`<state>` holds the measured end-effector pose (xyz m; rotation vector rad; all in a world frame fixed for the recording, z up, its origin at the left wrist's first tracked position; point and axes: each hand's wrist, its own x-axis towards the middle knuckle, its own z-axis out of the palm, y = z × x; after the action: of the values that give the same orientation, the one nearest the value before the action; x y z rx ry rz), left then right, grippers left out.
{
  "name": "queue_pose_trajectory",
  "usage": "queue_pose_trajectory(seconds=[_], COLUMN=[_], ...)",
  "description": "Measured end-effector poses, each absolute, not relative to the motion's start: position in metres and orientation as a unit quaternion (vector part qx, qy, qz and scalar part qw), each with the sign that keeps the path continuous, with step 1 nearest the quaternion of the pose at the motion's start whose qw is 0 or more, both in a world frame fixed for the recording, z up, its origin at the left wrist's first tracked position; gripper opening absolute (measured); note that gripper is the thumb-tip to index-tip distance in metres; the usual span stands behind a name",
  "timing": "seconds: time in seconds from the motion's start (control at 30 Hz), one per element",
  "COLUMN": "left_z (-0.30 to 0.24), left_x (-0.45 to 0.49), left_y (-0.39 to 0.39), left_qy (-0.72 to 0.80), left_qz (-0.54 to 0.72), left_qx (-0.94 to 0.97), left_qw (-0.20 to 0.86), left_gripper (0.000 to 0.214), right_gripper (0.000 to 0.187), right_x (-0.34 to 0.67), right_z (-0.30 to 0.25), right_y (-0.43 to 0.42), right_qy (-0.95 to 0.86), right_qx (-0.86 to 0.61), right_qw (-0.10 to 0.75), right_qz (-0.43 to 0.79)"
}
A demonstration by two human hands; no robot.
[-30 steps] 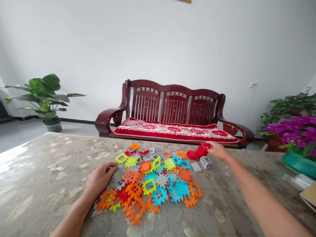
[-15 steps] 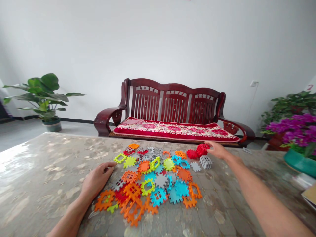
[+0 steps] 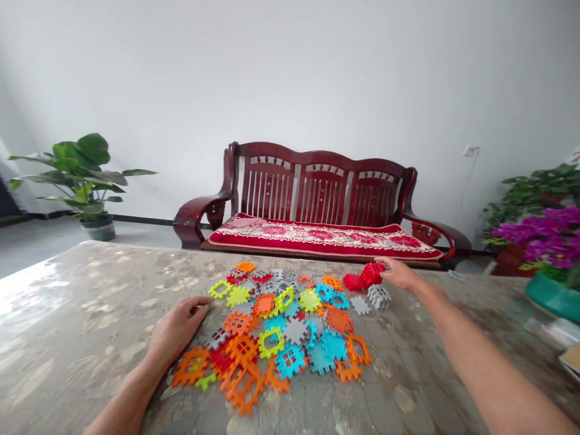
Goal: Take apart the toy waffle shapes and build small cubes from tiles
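My right hand (image 3: 399,275) reaches to the far right of the pile, its fingers around the right side of a red toothed block (image 3: 372,273). A flat red toothed tile (image 3: 352,281) lies just left of that block, and a grey toothed block (image 3: 379,296) sits in front. Beside the left edge of the pile my left hand (image 3: 181,323) rests on the table, fingers loosely bent and holding nothing. Nearest to its fingertips are a lime frame tile (image 3: 220,289) and grey tiles. Orange tiles (image 3: 242,348) and blue tiles (image 3: 334,345) overlap loosely in the middle.
The patterned table (image 3: 86,302) carries the pile. Behind it stands a dark red wooden bench (image 3: 319,181) with a red floral cover. A teal flower pot (image 3: 550,296) with purple flowers is at the right. A green potted plant (image 3: 93,175) stands on the floor at left.
The view has shifted very slightly. Both hands stay where they were, the right one still at the red block, and the tiles look unmoved.
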<state>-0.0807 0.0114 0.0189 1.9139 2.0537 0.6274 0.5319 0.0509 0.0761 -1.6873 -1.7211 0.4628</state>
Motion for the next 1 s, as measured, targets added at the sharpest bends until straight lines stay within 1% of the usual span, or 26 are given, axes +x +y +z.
queue_pose_trajectory(seconds=[0.23,0.4,0.47,0.6,0.8,1.0], left_z=[0.020,0.016,0.015,0.014,0.012,0.015], left_x=[-0.080,-0.082,-0.083,-0.084,-0.083,-0.082], left_y=[0.011,0.013,0.014,0.014,0.015,0.014], left_qy=[0.710,0.707,0.704,0.705,0.699,0.702], left_qz=[0.213,0.224,0.232,0.232,0.246,0.242], left_qx=[0.659,0.658,0.659,0.658,0.659,0.658], left_qw=[0.127,0.132,0.131,0.130,0.129,0.128], left_gripper=[0.038,0.037,0.037,0.037,0.035,0.036], right_gripper=[0.048,0.053,0.058,0.071,0.066,0.071], right_x=[0.535,0.533,0.530,0.528,0.529,0.525], right_z=[0.068,0.064,0.059,0.050,0.044,0.043], right_y=[0.056,0.055,0.054,0.052,0.052,0.051], right_qy=[-0.635,-0.620,-0.615,-0.612,-0.625,-0.621], right_qx=[-0.648,-0.655,-0.662,-0.697,-0.714,-0.728], right_qw=[0.367,0.382,0.382,0.348,0.308,0.285], right_qz=[0.205,0.203,0.193,0.133,0.076,0.058])
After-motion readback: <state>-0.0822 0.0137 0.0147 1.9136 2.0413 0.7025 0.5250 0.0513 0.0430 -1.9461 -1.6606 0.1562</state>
